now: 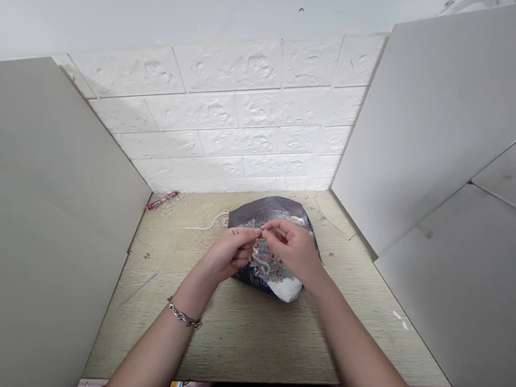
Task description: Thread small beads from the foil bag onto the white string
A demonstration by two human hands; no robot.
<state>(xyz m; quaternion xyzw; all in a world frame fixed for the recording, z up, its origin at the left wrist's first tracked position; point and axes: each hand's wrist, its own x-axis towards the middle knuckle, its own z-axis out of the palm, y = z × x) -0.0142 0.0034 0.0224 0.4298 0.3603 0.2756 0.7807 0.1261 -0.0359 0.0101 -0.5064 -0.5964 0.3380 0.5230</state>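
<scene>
My left hand (230, 251) and my right hand (291, 250) meet over an opened bag (260, 210), dark grey with a silvery inside. Thumb and forefinger of each hand are pinched together, their tips nearly touching. Whatever lies between them is too small to make out. Below the fingers, many small multicoloured beads (278, 269) lie in the bag, with a white patch (287, 290) at its near edge. A white beaded strand (209, 224) trails out on the left side of the bag.
The wooden tabletop (227, 337) is enclosed by a left panel (43, 200), a right panel (391, 142) and a white brick-pattern wall (247, 134). A red wrapper (162, 200) lies at the back left, a thin rod (138, 289) nearer. Small white pieces (401, 320) lie right.
</scene>
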